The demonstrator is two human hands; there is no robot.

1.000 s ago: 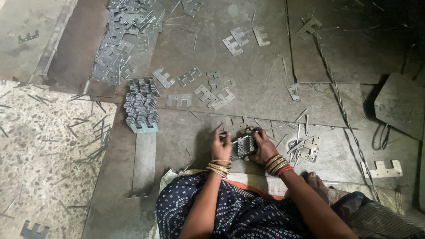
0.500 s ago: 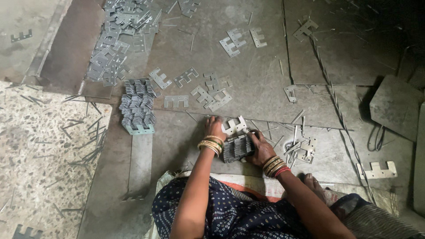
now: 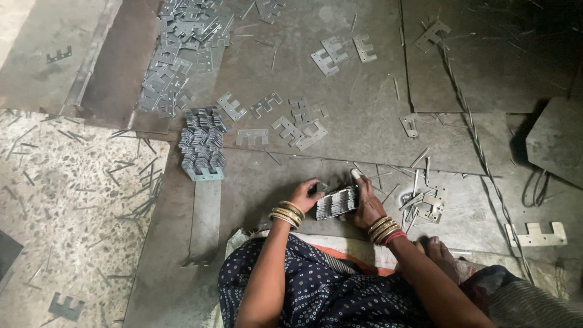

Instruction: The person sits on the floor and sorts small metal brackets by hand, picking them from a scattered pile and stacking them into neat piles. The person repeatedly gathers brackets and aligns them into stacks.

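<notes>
A packed bundle of thin metal stampings [image 3: 336,202] rests on the metal floor sheet [image 3: 364,121] just in front of my knees. My left hand [image 3: 303,195] presses against its left end, and my right hand [image 3: 367,203] grips its right end, so the bundle is squeezed between the two. Both wrists carry gold bangles, with a red one on the right. A taller stack of the same stampings [image 3: 201,144] stands on the floor to the upper left, well out of reach of my left hand.
Loose E-shaped stampings [image 3: 291,118] lie scattered ahead, with a big heap [image 3: 182,48] at the top left. Thin metal strips [image 3: 422,197] lie right of my right hand. A twisted wire [image 3: 473,133] runs down the right side. Speckled stone floor [image 3: 61,200] is at left.
The bundle went from being held up between my hands to lying lower on the floor sheet; both hands shifted slightly and now clamp its two ends.
</notes>
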